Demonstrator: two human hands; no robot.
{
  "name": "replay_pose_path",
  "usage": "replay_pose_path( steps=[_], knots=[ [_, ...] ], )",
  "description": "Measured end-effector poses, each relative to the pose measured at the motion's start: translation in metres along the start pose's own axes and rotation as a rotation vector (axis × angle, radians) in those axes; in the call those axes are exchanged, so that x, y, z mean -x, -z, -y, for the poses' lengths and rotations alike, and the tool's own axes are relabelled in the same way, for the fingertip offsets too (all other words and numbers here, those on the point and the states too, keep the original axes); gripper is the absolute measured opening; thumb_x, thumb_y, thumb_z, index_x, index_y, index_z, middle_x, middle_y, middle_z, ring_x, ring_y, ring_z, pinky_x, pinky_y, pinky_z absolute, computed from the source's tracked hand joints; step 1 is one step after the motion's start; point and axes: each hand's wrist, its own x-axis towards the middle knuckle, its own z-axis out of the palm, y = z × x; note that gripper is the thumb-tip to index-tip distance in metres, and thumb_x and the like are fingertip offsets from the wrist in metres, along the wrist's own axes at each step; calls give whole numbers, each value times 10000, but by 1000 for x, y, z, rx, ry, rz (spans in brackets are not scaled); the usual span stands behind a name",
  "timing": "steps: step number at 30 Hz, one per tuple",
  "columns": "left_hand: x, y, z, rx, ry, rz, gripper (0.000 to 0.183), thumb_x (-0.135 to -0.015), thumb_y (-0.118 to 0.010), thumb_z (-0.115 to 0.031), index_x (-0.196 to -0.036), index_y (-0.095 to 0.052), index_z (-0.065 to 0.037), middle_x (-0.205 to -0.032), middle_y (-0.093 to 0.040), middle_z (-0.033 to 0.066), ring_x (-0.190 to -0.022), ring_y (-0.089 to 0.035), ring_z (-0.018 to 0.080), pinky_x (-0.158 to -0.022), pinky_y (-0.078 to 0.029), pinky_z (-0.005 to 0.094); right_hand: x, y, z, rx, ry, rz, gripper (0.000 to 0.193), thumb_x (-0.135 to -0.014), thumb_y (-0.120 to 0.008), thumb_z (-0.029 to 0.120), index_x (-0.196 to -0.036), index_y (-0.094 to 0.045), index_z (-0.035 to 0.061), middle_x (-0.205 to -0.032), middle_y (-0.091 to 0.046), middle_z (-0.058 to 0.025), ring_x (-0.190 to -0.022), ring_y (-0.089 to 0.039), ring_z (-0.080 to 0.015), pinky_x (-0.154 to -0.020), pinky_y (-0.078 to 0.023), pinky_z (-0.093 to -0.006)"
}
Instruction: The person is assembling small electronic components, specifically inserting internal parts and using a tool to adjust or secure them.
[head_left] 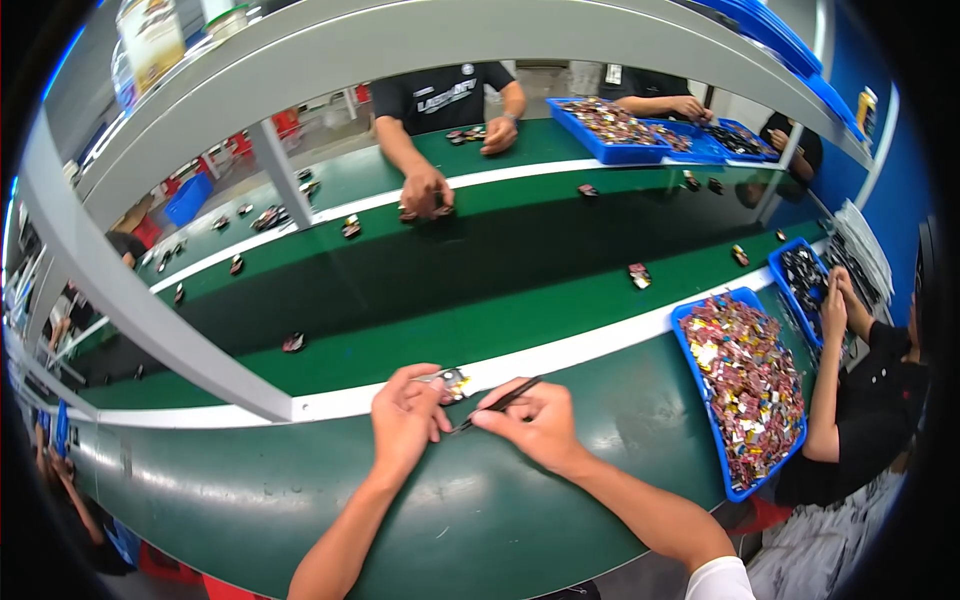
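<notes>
2 bare hands work over a green counter (250, 490), both to the left of the large blue tray (738, 490), which is heaped with small pink, yellow and silver pieces. The left hand (403, 425), the farther of the 2 from that tray, has its grip pinching a small assembly (456, 385) in black, silver and yellow between thumb and fingers. This assembly sits well to the left of the large blue tray, near the white rail (580, 350) that runs leftward from the tray's far end. The right hand (535, 425), between the assembly and the tray, has its grip pressed together on thin black tweezers (515, 394); their tips point down and left, near the left fingertips. Whether the tips touch anything is too small to tell.

Beyond the large blue tray, past the rail, lies a green belt with a dark band (480, 255). 1 small module (640, 275) rests on it, beyond and left of the tray, and another module (293, 341) lies much farther left. Just right of the tray's far end is a smaller blue tray (783, 280) of black parts, with a co-worker (860, 400) beside it. Far beyond and left of the large tray, another person (430, 105) reaches to the belt.
</notes>
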Motion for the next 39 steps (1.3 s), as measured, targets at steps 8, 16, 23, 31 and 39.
replay_pose_path(
  steps=[8, 16, 23, 31, 39],
  knots=[
    [10, -4, 7, 39, -17, 49, 189, -953, -651, -74, -1094, -695, 45, -784, -713, 92, -527, -604, 92, -445, -431, 220, 1, 1, 7, 86, 39, -196, 121, -826, -777, -45, -904, -686, -28, -690, -595, 39, -542, -399, 21, -479, -293, -169],
    [8, -3, 12, -64, -92, 58, 158, -945, -661, -79, -1040, -707, 39, -681, -681, 57, -495, -566, 69, -453, -429, 227, -2, 0, 1, 250, 79, -179, 131, -824, -784, -27, -919, -694, -31, -712, -627, 24, -521, -410, 16, -462, -292, -167],
    [8, -4, 11, -102, -114, 79, 162, -949, -656, -61, -1042, -705, 62, -765, -713, 82, -527, -588, 68, -471, -460, 214, -1, 0, 2, 336, 93, -186, 135, -817, -797, -12, -910, -701, -35, -728, -650, 14, -520, -410, 17, -453, -285, -169],
    [11, -4, 13, -147, -179, 113, 158, -939, -654, -25, -1066, -708, 51, -793, -721, 97, -552, -609, 90, -490, -485, 222, -3, -1, 10, 164, -47, -161, 124, -841, -775, -17, -918, -681, -45, -770, -688, -37, -588, -520, -9, -492, -353, -173],
    [11, -5, 21, -232, -394, 94, 155, -925, -663, 0, -1066, -714, 38, -827, -723, 117, -559, -632, 116, -489, -508, 244, -6, 2, 22, 102, -227, -136, 91, -858, -754, -11, -908, -682, -33, -791, -714, -64, -671, -627, -48, -519, -409, -182]
  ],
)
